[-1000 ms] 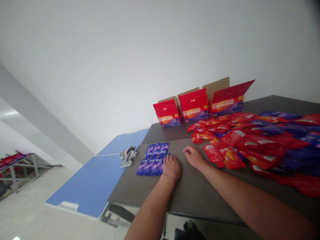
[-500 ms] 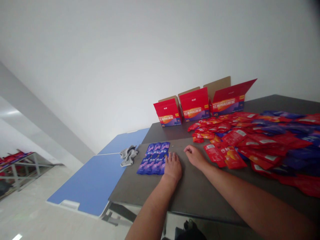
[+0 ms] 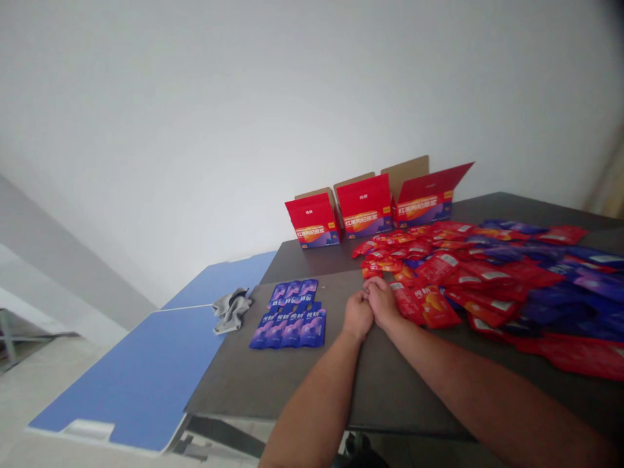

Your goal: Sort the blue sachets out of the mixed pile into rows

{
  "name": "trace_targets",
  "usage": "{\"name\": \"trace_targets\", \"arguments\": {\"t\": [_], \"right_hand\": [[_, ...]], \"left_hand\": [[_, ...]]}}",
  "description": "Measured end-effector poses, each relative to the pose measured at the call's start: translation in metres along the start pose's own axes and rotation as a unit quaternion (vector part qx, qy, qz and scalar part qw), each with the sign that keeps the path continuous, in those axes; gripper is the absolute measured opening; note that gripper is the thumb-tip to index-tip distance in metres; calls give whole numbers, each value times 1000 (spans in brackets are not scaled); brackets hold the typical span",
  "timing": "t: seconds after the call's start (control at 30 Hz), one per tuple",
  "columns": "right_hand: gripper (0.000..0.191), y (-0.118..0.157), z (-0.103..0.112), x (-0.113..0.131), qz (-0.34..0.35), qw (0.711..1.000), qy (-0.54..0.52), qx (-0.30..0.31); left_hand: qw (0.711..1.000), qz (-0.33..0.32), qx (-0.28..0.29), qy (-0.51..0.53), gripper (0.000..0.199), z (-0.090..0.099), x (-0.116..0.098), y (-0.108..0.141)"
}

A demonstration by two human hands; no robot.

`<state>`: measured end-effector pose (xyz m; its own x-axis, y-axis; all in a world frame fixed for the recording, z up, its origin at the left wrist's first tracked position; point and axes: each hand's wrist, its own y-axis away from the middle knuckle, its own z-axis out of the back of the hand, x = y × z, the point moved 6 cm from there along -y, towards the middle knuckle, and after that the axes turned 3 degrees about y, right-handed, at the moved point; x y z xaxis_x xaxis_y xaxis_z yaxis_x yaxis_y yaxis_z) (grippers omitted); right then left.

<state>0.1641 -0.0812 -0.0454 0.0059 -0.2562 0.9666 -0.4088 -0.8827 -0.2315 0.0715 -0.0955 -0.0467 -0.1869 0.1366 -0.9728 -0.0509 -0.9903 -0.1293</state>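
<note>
My left hand (image 3: pixel 358 316) and my right hand (image 3: pixel 381 302) meet just above the dark table, fingers curled and touching. Whatever may be between the fingers is hidden. Left of them, several blue-purple pouches (image 3: pixel 287 326) lie flat in two rows, the upper row partly overlapped by the lower one. Close beside my right hand, red pouches (image 3: pixel 435 307) with orange fruit prints form the near edge of a large loose heap. Blue pouches (image 3: pixel 560 305) are mixed into that heap farther right.
Three open red boxes (image 3: pixel 316 227) stand along the back of the dark table (image 3: pixel 277 383), flaps raised. A crumpled grey cloth (image 3: pixel 233 311) rests at its left edge. Blue-topped folding tables (image 3: pixel 131 377) adjoin on the left, and a pale wall (image 3: pixel 244 130) rises behind.
My left hand has left the blue pouches and moved right to meet my right hand, its fingers now curled. The lower row's rightmost pouch is uncovered. The view has shifted slightly.
</note>
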Motion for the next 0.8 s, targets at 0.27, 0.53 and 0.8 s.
{"name": "trace_targets", "arguments": {"t": [0.27, 0.53, 0.8], "right_hand": [[18, -22, 12, 17, 2, 997, 73, -22], [20, -96, 64, 37, 91, 801, 590, 48], [25, -121, 75, 39, 58, 714, 686, 127]], "left_hand": [[992, -36, 42, -115, 17, -6, -4, -5], [984, -37, 49, -167, 17, -7, -9, -1], [981, -36, 59, -180, 18, -11, -5, -3]]}}
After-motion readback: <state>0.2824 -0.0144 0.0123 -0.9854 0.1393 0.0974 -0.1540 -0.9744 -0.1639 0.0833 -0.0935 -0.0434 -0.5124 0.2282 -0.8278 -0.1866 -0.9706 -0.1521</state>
